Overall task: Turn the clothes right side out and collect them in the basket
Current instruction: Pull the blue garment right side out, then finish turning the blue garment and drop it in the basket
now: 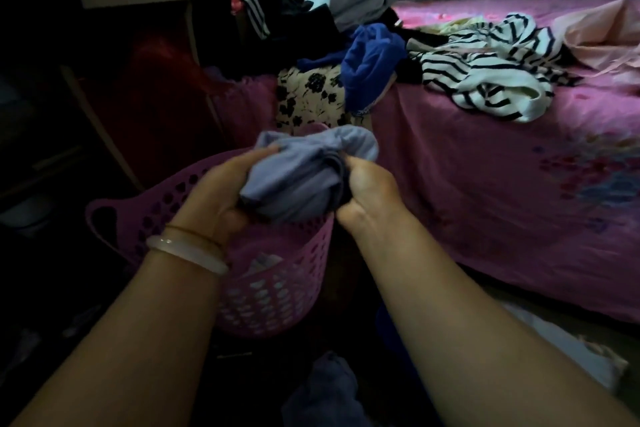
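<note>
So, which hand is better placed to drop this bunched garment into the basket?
Probably left: the left hand holds the lavender garment above the open pink basket, while the right hand grips it past the rim, toward the bed.

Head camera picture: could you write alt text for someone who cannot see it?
The left hand and right hand grip a bunched lavender garment over a pink perforated basket that stands beside a pink-covered bed. On it lie more clothes, among them a blue garment and a black-and-white striped top.
</note>
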### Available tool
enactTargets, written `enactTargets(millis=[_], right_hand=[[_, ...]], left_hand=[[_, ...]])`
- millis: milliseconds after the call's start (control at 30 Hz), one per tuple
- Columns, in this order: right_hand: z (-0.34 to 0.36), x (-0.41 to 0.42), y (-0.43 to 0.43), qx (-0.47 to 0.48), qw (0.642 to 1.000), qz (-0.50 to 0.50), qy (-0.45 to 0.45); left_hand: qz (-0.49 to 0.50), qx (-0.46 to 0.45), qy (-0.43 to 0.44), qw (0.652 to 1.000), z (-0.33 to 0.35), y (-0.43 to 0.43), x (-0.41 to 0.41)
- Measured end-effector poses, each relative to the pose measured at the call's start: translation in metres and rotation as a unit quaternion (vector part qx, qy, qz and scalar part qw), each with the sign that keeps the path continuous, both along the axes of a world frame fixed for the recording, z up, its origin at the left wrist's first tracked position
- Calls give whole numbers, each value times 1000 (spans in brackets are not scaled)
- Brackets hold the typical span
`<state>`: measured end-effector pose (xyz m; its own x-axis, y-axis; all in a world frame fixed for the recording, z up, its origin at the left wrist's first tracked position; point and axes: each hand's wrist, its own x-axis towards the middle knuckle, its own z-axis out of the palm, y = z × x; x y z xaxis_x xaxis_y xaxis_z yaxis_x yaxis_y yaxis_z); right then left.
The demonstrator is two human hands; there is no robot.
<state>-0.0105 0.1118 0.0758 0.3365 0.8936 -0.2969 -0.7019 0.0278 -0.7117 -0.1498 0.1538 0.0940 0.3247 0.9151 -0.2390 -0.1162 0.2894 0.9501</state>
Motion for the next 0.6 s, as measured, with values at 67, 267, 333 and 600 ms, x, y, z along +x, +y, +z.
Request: enactTargets(millis=[67, 267, 333, 600], right_hand=[[-1, -22, 19, -28, 998, 43, -25], [-41, -23, 28, -149, 969, 130, -146], [-51, -10, 20, -114, 981, 63, -143], [-181, 27, -47, -270, 768, 223, -536]], left_hand=[[72, 17, 45, 996, -9, 16, -21], [161, -39, 96, 981, -70, 37, -54], [175, -16, 92, 980, -71, 37, -44], [76, 135, 103, 983, -63, 9, 22]])
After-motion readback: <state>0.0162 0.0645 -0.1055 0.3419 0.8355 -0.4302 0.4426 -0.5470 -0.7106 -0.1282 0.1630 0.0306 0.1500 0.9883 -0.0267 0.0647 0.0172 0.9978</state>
